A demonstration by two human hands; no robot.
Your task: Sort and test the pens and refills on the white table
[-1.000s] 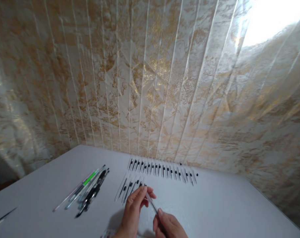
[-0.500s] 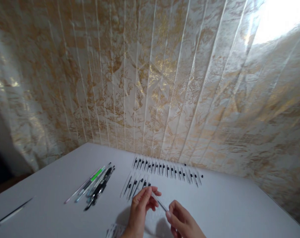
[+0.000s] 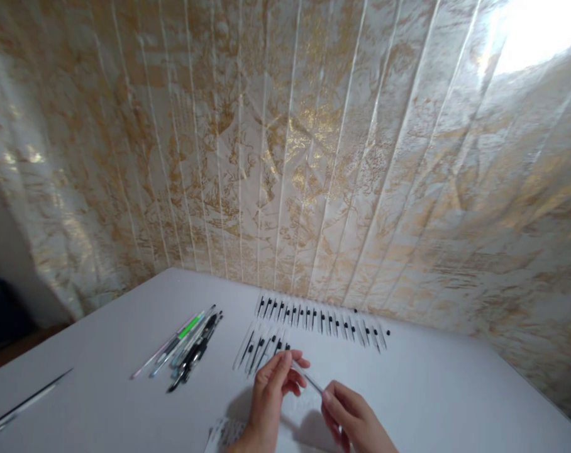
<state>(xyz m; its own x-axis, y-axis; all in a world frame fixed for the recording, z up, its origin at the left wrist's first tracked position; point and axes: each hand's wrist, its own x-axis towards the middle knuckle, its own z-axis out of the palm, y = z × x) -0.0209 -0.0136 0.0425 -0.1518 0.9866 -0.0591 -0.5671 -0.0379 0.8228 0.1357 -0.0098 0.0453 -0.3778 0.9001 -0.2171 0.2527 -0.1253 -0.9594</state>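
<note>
In the head view, the background is filled by a shiny gold-and-pale sheet (image 3: 285, 157) with upright creases, washed out at its upper right by a bright patch of light (image 3: 533, 31). Below it a white table (image 3: 431, 390) is seen. On a pale printed piece (image 3: 229, 431), just beside the left grip's wrist, dark marks are too blurred to be read; it is cut off by the lower edge and partly covered by the forearm. Two thin rods (image 3: 31, 397), well to the left of the grips, are also cut off, as is a dark object (image 3: 2, 314) beyond them.

A slender pale tube (image 3: 309, 379) is held slantwise between both grips. Its far end is pinched between thumb and forefinger of the left grip (image 3: 269, 393), its near end by the closed fingers of the right grip (image 3: 354, 415); both tips are hidden there. Just beyond the left grip, a short group of black-and-clear pen parts (image 3: 260, 343) is partly covered by its fingers. Farther beyond, a long row of similar parts (image 3: 322, 318) is laid out. Left of the left grip, assorted pens (image 3: 198, 346) are heaped, one green-banded.
</note>
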